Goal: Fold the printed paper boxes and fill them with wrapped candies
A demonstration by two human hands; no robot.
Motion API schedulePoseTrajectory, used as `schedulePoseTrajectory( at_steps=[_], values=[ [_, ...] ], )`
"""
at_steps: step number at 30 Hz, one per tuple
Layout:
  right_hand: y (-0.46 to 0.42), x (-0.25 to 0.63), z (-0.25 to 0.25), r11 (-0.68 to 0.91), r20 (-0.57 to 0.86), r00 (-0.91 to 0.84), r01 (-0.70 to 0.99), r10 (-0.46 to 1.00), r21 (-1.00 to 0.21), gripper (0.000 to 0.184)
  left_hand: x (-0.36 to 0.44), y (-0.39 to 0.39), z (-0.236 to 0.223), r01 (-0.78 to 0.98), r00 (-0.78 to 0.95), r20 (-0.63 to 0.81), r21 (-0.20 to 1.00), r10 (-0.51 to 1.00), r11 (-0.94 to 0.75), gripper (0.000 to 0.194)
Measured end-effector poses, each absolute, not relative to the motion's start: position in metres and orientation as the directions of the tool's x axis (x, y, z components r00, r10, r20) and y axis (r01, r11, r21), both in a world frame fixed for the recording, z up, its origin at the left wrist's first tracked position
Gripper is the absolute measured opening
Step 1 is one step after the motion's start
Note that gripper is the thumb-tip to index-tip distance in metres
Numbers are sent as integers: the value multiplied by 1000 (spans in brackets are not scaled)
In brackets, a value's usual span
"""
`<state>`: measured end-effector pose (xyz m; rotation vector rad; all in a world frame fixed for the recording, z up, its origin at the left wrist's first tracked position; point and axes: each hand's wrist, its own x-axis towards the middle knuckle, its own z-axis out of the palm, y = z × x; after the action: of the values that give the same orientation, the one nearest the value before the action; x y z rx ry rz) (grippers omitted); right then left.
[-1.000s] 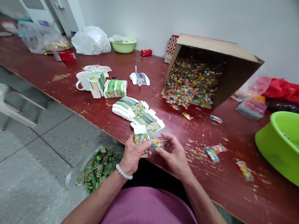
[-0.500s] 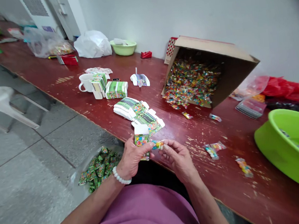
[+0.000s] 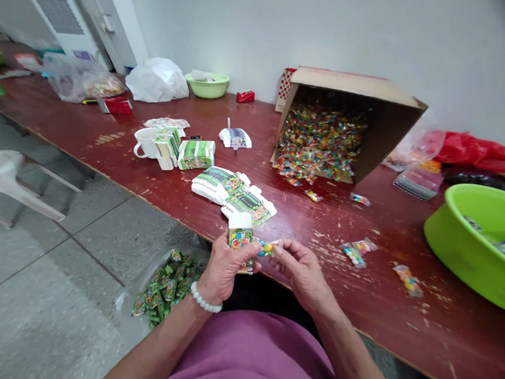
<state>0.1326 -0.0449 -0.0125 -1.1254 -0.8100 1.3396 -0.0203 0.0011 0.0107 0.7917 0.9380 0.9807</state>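
My left hand (image 3: 226, 264) is closed around a small green printed candy box (image 3: 241, 236), its white top flap standing up. Between the two hands is a clear candy packet (image 3: 266, 248) with yellow and blue sweets; my right hand (image 3: 297, 266) pinches it, and my left thumb touches its other end. Just beyond the box, flat green cartons (image 3: 250, 206) lie spread on the table, beside a fanned stack (image 3: 210, 184) of the same kind. Below the table edge on the left, a clear bag (image 3: 168, 285) holds many filled green packs.
A tipped cardboard box (image 3: 381, 93) full of candy packets faces me on the red table (image 3: 327, 230). Several loose packets (image 3: 407, 280) lie to the right, near a green basin (image 3: 443, 243). Bundled cartons (image 3: 196, 153) and a white mug (image 3: 144, 142) stand farther left.
Both hands stay almost in place, still holding the box and the candy packet. The view has shifted slightly, so the things at the right appear a little farther left.
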Motion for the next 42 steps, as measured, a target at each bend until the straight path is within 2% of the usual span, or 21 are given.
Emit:
schedulePoseTrajectory(
  at_steps=[4,13,21,26,29,32,34,36,38,42],
  values=[
    [-46,126,-6,-92,-125,79,-330,989,-939,30,-18,0,9,-303,213,-266,897,940,323,47],
    [-49,131,-14,-119,-140,18,-429,990,-895,26,-17,-2,9,-315,281,-285,875,916,368,44],
    [-53,131,-14,-154,-202,46,-495,978,-855,29,-18,-3,14,-313,339,-274,870,900,382,38],
    [-52,133,-14,-152,-246,108,-535,963,-831,29,-26,3,13,-252,316,-221,918,923,306,33],
    [-49,138,-12,-80,-180,201,-425,963,-902,26,-31,4,9,-110,383,-201,959,902,260,36],
    [-47,146,-6,64,41,255,-82,966,-995,18,-31,-1,6,15,553,-227,965,801,263,34],
    [-46,152,-1,143,175,142,210,974,-967,14,-29,-5,5,52,628,-249,959,738,279,32],
    [-46,157,3,203,207,-33,395,978,-896,13,-27,-8,4,54,657,-243,959,713,277,33],
    [-44,160,3,207,180,-105,420,978,-884,11,-25,-11,2,56,658,-246,958,711,280,35],
    [-41,154,-3,105,138,131,233,982,-967,17,-21,-13,-1,24,642,-291,932,709,362,36]
  ],
)
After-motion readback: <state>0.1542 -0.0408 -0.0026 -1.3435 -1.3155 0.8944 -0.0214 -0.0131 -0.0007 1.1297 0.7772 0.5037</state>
